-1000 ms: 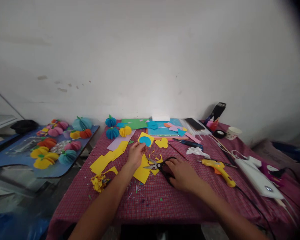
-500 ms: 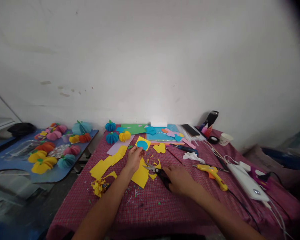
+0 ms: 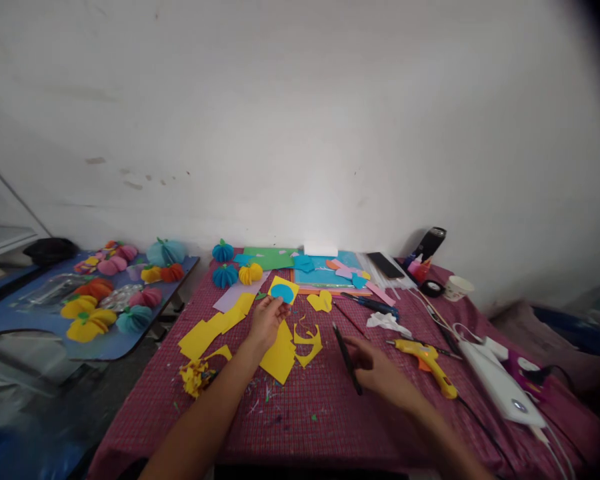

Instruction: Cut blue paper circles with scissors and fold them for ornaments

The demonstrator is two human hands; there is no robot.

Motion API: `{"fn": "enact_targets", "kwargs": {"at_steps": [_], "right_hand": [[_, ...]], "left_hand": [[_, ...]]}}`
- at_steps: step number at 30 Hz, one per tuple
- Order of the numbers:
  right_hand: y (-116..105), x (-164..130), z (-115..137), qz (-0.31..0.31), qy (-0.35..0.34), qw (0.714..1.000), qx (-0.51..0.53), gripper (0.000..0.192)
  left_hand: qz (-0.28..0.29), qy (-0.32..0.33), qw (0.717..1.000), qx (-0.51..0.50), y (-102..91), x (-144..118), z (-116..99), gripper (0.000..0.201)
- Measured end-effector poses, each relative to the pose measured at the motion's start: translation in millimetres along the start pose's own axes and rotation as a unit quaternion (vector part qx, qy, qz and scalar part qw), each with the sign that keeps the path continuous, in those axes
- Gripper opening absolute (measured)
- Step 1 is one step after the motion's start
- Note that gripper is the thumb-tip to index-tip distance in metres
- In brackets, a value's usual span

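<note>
My left hand (image 3: 267, 319) pinched the yellow square (image 3: 283, 291) with its blue circle above the counter (image 3: 330, 413), keeping it flat for viewing, while my right hand (image 3: 380, 370) closed around black scissors (image 3: 347, 359), lifted edge-on.

Tabletop (image 3: 330, 413) layout — left hand (image 3: 267, 320) near centre holding a paper square (image 3: 283, 291), loose paper sheets (image 3: 215, 327) to its left, a crumpled scrap ball (image 3: 195, 377) nearer the front edge. Right hand (image 3: 380, 370) sits right of centre with the scissors (image 3: 347, 360); paper offcuts (image 3: 307, 340) lie between the hands. Glue gun (image 3: 427, 357) further right, power strip (image 3: 500, 383) beyond it. Paper balls (image 3: 235, 267) and a card stack (image 3: 320, 267) along the back by the wall — side table (image 3: 40, 333) with more paper balls off to the left.
</note>
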State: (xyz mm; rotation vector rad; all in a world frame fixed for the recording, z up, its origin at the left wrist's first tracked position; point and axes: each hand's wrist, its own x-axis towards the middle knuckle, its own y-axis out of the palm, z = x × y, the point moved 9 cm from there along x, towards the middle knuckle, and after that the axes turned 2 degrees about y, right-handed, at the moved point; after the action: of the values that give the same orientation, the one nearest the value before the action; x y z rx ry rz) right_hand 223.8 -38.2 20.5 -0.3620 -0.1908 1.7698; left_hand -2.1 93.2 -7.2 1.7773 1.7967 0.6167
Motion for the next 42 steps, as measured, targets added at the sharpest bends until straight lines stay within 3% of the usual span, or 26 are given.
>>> {"fn": "enact_targets", "kwargs": {"at_steps": [3,6,10,14,16,20,24,28,31,34,38,42], "right_hand": [[0.9,2.6,-6.7,0.007,-0.006,0.976,0.217,0.045],[18.5,3.9,-13.8,0.034,0.003,0.934,0.356,0.037],[56.3,-3.0,-24.6,0.061,0.037,0.884,0.463,0.044],[84.0,-9.3,-24.5,0.05,0.037,0.85,0.523,0.044],[87.8,-10.4,-18.6,0.034,0.012,0.857,0.513,0.042],[78.1,-17.2,-9.3,-0.027,-0.041,0.913,0.406,0.041],[71.3,-32.0,-16.9,-0.056,-0.028,0.946,0.317,0.04],[65.6,-44.4,-25.7,-0.088,-0.014,0.957,0.278,0.047],[62.5,-48.7,-16.5,-0.102,-0.054,0.961,0.25,0.055],[66.5,-50.1,-2.4,-0.079,-0.097,0.965,0.229,0.061],[73.4,-50.8,4.5,-0.053,-0.116,0.967,0.221,0.051],[72.9,-51.1,-0.5,-0.07,-0.11,0.968,0.217,0.046]], "left_hand": [[-0.019,0.001,1.0,-0.024,6.2,-3.3,-0.4,0.03],[-0.03,-0.016,0.998,-0.045,19.2,-11.9,5.3,0.029],[-0.05,-0.032,0.996,-0.067,32.2,-29.8,19.0,0.025],[-0.113,-0.042,0.987,-0.11,25.7,-53.2,38.7,0.02],[-0.134,-0.054,0.982,-0.126,23.1,-67.2,49.1,0.016],[-0.171,-0.079,0.973,-0.131,21.8,-97.2,63.9,0.014],[-0.193,-0.083,0.968,-0.137,24.4,-118.6,65.6,0.01],[-0.195,-0.103,0.967,-0.128,27.8,-131.0,63.3,0.014],[-0.189,-0.118,0.964,-0.145,32.5,-139.4,61.6,0.018],[-0.146,-0.132,0.965,-0.172,44.1,-145.6,59.7,0.026],[-0.111,-0.136,0.972,-0.153,51.5,-151.2,54.6,0.039],[-0.097,-0.129,0.978,-0.135,54.7,-153.2,50.1,0.048]]}}
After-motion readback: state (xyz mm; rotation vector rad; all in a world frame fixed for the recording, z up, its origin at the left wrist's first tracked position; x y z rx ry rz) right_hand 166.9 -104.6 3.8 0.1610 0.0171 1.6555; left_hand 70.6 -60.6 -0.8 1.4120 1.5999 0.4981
